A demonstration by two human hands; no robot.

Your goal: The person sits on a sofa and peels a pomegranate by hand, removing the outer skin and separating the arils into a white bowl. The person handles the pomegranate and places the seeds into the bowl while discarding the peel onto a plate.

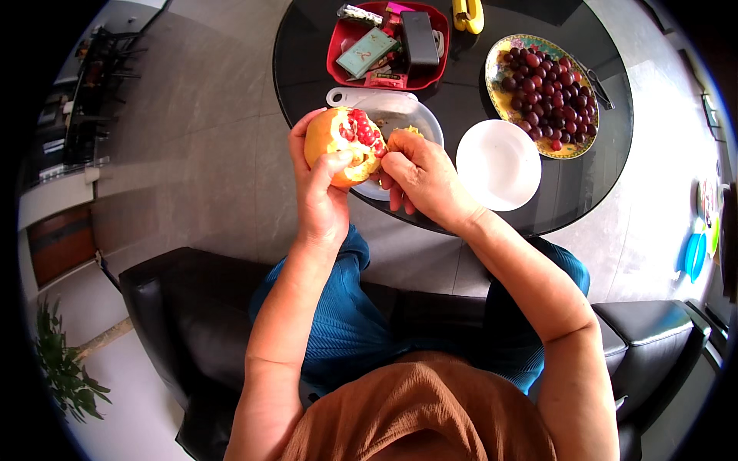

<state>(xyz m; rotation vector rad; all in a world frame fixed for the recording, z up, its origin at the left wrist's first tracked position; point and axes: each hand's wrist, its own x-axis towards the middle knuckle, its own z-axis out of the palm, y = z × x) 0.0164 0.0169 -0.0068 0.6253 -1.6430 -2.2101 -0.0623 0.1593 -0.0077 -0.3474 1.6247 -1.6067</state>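
Observation:
My left hand (323, 184) grips a partly opened pomegranate (328, 141), thumb across its front. Red seeds show along its upper right side, beside pale inner membrane. My right hand (421, 173) is at the fruit's right edge with thumb and forefinger drawn together; whether they pinch a piece of it cannot be seen. Beneath both hands lies a translucent plastic bowl (426, 118) with yellowish peel scraps (410, 131), partly covered by the hands. To the right of my right hand stands a white bowl (499, 165) with no contents visible.
The round black glass table (576, 201) carries a red tray (331, 63) of boxes and small packets, a white handle (369, 95), bananas (474, 17) and a patterned plate (493, 69) of grapes (548, 98). Scissors (601, 89) lie at the plate's right. A dark leather sofa (190, 322) is behind my legs.

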